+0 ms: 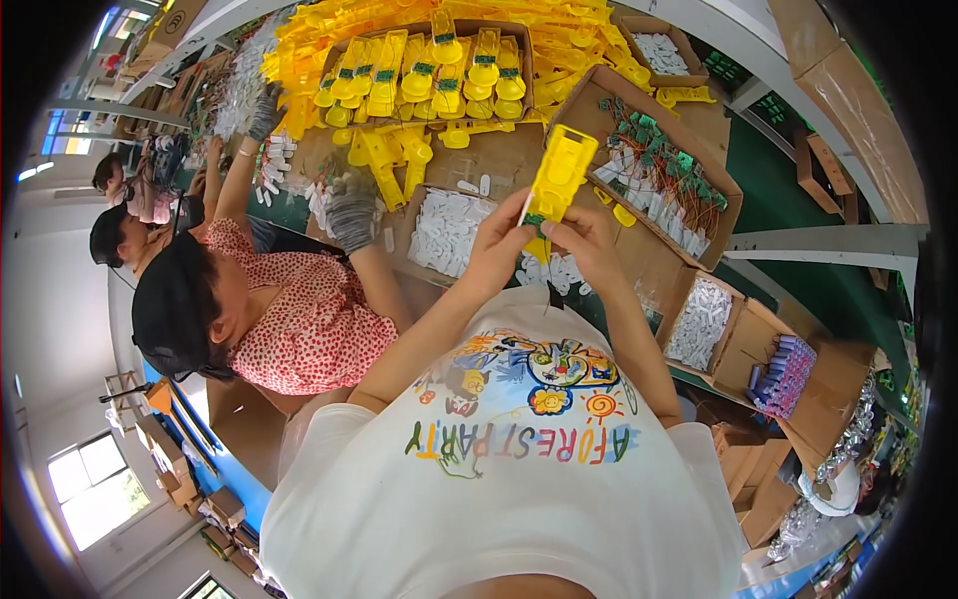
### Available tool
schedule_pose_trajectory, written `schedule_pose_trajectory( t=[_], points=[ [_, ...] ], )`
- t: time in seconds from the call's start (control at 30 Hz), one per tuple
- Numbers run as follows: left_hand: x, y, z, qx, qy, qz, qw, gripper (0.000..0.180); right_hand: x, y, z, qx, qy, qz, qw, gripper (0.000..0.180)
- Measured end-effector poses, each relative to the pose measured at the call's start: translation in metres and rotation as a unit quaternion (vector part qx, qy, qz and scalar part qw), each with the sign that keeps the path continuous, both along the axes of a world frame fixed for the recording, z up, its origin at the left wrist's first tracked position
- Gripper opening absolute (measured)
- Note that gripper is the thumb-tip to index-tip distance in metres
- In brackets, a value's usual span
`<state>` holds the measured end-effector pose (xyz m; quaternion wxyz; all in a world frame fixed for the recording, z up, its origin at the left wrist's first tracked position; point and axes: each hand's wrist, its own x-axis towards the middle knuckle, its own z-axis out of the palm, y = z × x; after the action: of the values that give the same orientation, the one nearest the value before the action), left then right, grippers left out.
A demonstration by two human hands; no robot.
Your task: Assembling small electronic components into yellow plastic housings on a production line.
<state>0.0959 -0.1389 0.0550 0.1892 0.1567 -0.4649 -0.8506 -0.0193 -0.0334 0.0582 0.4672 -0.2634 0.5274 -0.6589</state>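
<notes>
Between both hands, in front of my chest, I hold up a yellow plastic housing [562, 170], with a small green circuit board [536, 219] at its lower end. My left hand [496, 245] grips it from the left, and a thin white piece shows along that edge by the fingers. The right hand [587, 240] has its thumb and fingers closed at the lower right, beside the board. A dark wire hangs below. Fingertips partly cover the housing's lower end. Beneath the hands lie small white plastic parts [565, 272].
Ahead is a carton [529, 75] of yellow housings with boards. White parts fill a box [439, 235] at left; another carton [689, 235] at right holds wired boards. Purple cylinders [783, 377] stand farther right. A co-worker's gloved hand [351, 215] works close on my left.
</notes>
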Motion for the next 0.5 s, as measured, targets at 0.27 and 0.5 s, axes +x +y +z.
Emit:
schedule_pose_trajectory(
  t=[0.27, 0.5],
  points=[
    [-0.002, 0.007, 0.023, -0.174, 0.013, -0.059, 0.983, 0.052, 0.010, -0.004, 0.002, -0.027, 0.111, -0.136, 0.984, 0.012],
    [-0.001, 0.003, 0.012, -0.170, 0.027, -0.083, 0.982, 0.054, 0.012, -0.004, 0.002, -0.053, 0.167, -0.150, 0.973, 0.009]
  ],
)
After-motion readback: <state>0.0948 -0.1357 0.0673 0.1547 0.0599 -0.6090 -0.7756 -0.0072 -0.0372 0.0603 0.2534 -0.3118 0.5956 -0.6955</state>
